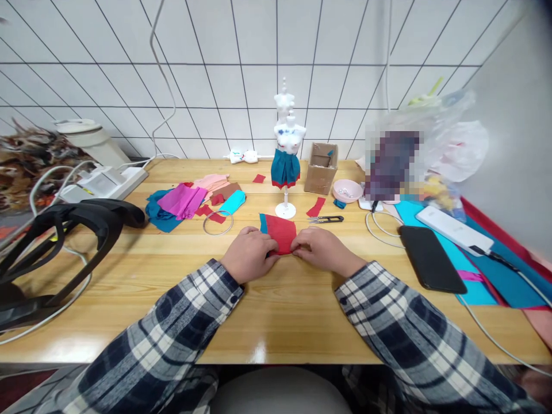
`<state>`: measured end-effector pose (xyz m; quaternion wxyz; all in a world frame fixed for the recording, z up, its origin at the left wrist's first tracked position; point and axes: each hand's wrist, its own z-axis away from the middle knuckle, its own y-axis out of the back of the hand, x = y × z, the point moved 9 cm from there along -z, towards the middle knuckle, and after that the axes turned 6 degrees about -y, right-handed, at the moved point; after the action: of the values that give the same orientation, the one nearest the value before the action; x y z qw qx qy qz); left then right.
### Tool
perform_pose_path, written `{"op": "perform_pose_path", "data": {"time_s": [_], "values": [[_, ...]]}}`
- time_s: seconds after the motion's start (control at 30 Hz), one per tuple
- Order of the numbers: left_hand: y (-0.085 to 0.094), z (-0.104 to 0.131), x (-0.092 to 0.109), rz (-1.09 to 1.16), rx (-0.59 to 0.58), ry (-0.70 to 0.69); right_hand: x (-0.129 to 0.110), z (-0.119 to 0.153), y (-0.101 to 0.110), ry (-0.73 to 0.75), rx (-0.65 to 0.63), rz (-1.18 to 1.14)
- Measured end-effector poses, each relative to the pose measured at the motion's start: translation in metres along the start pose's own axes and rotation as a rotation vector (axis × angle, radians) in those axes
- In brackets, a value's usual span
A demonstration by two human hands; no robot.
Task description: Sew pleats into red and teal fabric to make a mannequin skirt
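Note:
A piece of red fabric (281, 231) with a teal strip along its left edge lies on the table in front of me. My left hand (250, 254) grips its lower left part, fingers curled. On the lower right corner, my right hand (322, 249) pinches the cloth between thumb and fingers. Just beyond the fabric stands a small white mannequin (290, 138) wearing a teal skirt (285, 168) with a red hem. Thread snips (331, 219) lie beyond my right hand, and a metal ring (218, 223) rests beyond my left.
Coloured fabric scraps (183, 201) are heaped at the left. A cardboard box (321, 168) and a pink bowl (347, 190) stand at the back right. On the right are a black phone (432, 259) and a white power bank (454, 230) with cables. A black headset (56, 253) occupies the left edge.

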<state>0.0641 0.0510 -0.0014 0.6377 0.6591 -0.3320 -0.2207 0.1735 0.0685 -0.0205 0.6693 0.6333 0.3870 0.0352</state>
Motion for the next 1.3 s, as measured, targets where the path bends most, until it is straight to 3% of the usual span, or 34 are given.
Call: {"op": "perform_pose_path", "data": {"time_s": [0.33,0.63,0.83,1.2,1.3], "values": [[-0.001,0.000,-0.003,0.034,0.002,0.030,0.001,0.000,-0.002,-0.073,-0.034,-0.042],[-0.009,0.003,-0.019,0.219,0.050,0.078,0.016,0.000,-0.003,-0.213,-0.045,-0.121],[-0.008,0.007,-0.029,0.303,0.044,0.203,0.020,0.000,-0.006,-0.248,-0.060,-0.176],[-0.006,0.003,-0.027,0.099,0.032,0.174,0.016,-0.004,-0.004,-0.289,-0.037,-0.108],[0.000,0.003,-0.020,0.032,0.075,0.139,0.015,-0.003,-0.003,-0.299,-0.036,-0.072]]}}
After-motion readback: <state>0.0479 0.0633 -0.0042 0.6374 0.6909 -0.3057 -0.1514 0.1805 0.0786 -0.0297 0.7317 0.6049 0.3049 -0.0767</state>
